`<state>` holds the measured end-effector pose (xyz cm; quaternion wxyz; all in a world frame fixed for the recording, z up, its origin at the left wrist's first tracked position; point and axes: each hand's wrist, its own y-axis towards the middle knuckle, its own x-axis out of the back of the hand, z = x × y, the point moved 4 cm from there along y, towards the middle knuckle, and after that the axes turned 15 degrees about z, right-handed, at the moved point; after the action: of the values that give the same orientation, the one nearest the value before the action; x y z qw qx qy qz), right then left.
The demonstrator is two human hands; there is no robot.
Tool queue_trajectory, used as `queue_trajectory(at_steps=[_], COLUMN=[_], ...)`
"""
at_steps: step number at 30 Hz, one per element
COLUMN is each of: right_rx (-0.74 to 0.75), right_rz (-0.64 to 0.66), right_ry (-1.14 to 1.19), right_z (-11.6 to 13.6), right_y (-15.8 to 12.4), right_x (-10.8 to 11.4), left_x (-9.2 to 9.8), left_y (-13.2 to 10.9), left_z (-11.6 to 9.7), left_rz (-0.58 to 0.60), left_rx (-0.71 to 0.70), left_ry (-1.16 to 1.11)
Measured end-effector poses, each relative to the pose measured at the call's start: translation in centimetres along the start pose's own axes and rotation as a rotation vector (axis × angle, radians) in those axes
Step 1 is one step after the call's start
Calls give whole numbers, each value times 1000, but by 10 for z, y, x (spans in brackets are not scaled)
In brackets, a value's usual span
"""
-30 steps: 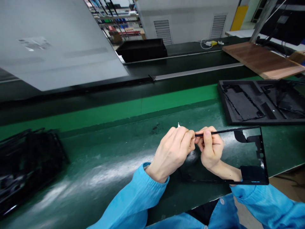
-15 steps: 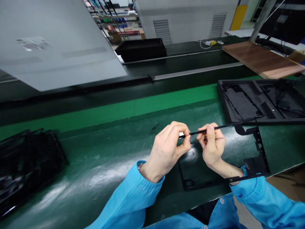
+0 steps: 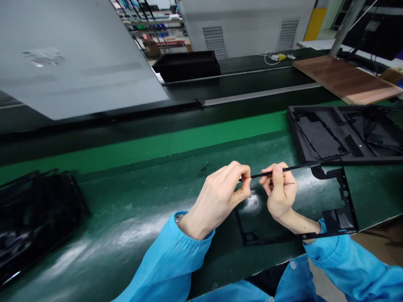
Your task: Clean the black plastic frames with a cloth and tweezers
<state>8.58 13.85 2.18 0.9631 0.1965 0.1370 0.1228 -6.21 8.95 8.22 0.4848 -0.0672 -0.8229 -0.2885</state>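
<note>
A thin black rectangular frame (image 3: pixel 349 197) is held tilted above the green table, with cut-out tabs and a dark film patch along its right side. My left hand (image 3: pixel 218 191) is closed, thumb and forefinger pinching the frame's upper bar at its left end. Close beside it, my right hand (image 3: pixel 281 193) grips the same bar between thumb and fingers. From behind the right fingers a thin dark pointed tip (image 3: pixel 290 183) sticks out; what it belongs to is hidden. The frame's lower bar passes by my right wrist.
A black foam tray (image 3: pixel 297 138) holding similar frames lies at the right, just behind the held frame. At the left is a pile of black frames (image 3: pixel 37 218). Farther back are a grey panel (image 3: pixel 94 54), a black bin (image 3: pixel 189 66) and a wooden board (image 3: pixel 346 77).
The held frame has tilted slightly, its lower left corner rising a little and its right side shifting right. My left wrist has moved slightly left; both grips stay the same.
</note>
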Motion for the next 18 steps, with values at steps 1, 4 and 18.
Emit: queue_trajectory(at_steps=[1,4,18], right_rx=[0,-3,-2], right_rz=[-3,0,13], right_ry=[0,-2,-19], right_z=[0,0,-2], right_y=[0,0,-1], right_x=[0,0,1], left_x=[2,7,-1], left_y=[0,-2,0], left_z=[1,1,-13], left_rz=[16,97,30], left_rx=[9,61,-35], left_ry=[-19,-59,291])
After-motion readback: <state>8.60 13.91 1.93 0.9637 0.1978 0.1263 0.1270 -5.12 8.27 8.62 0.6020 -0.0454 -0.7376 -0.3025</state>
